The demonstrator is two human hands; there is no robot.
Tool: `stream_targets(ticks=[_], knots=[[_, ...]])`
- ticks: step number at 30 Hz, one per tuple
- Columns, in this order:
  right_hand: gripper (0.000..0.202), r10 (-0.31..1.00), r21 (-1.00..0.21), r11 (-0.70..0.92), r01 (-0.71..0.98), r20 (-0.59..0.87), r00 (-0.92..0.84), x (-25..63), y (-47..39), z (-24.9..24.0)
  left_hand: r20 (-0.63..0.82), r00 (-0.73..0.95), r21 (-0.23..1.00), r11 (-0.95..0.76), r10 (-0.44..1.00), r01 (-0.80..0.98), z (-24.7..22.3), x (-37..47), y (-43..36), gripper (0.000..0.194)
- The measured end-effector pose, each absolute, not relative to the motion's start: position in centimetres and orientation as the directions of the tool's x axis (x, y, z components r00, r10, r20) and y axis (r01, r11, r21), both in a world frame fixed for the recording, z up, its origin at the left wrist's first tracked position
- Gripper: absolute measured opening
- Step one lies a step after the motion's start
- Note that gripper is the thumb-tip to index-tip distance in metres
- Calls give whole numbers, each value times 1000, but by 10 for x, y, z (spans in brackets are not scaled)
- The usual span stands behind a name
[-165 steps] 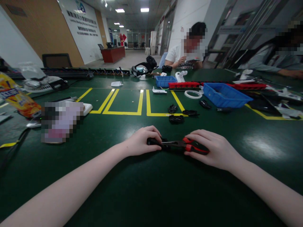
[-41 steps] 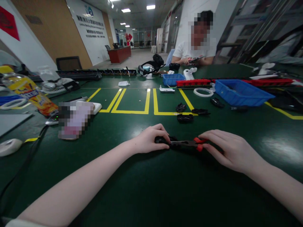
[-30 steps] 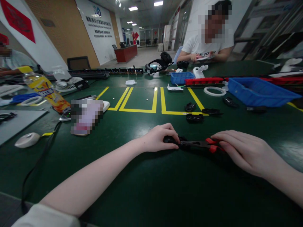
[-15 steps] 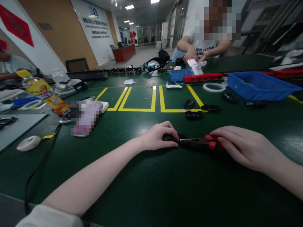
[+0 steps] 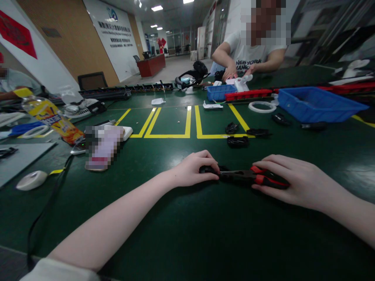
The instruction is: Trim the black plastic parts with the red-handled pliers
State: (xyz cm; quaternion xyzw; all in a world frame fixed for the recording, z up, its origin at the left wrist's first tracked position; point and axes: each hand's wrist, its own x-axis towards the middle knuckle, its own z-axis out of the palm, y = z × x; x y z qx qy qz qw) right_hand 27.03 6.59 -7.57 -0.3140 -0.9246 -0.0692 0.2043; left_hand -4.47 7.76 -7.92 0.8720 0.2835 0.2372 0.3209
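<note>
My left hand [image 5: 197,168] pinches a small black part [image 5: 206,169] between thumb and fingers, just above the green table [image 5: 181,230]. Pliers [image 5: 240,175] with red and black handles lie level to the right of it, their jaw tips at the black part. My right hand [image 5: 295,179] is closed around the plier handles, with the thumb below and the fingers above; the handles stand somewhat apart. Beyond the pliers are several black parts, one of them a rounded black piece [image 5: 237,141] near the yellow tape [image 5: 181,136].
A blue tray [image 5: 319,105] and a white ring [image 5: 261,107] are at the back right. On the left are a phone [image 5: 107,148], a bottle [image 5: 54,119] and a white tape roll [image 5: 31,180]. Across the table, a person in a white shirt handles a white item.
My right hand has shifted its hold on the pliers, and more of the spread handles shows. The person across has lowered their hands. The view has moved slightly.
</note>
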Motion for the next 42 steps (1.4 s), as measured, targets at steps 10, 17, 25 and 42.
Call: stream_targets(ticks=[10, 17, 25, 42], knots=[[33, 529, 61, 789, 612, 439, -726, 271, 65, -76, 241, 725, 690, -639, 645, 339, -80, -44, 78, 11], [35, 555, 7, 792, 611, 411, -723, 264, 63, -75, 293, 738, 658, -688, 608, 306, -80, -42, 79, 10], [37, 585, -21, 776, 631, 398, -706, 262, 61, -74, 302, 712, 616, -699, 634, 362, -78, -41, 76, 12], [36, 600, -10, 763, 646, 383, -703, 261, 59, -72, 245, 731, 558, -709, 637, 431, -75, -42, 70, 21]])
